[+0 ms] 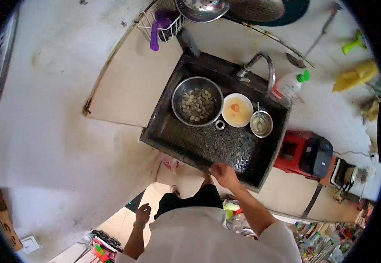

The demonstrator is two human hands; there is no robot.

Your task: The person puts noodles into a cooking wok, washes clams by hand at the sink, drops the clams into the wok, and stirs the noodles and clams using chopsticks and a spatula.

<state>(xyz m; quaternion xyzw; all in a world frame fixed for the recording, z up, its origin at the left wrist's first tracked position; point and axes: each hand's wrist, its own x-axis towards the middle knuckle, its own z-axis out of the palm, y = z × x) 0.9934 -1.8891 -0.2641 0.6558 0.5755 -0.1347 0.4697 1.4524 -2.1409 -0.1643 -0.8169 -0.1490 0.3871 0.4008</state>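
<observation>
My right hand is over the front rim of the dark stone sink. Its fingers are loosely bent, slightly blurred, and nothing shows in them. Low beside my body hangs my left hand, fingers apart and holding nothing. Inside the sink, at the back left, a steel basin contains many small pale and dark pieces, perhaps shellfish. Next to it is a white bowl of yellowish liquid with an orange patch. A small metal bowl with a spoon stands at the right. Both hands are apart from these vessels.
A curved faucet rises behind the sink, beside a green-capped bottle. To the right sits a red and black appliance. A white wire basket with a purple-handled item hangs at the back left. Pans hang above.
</observation>
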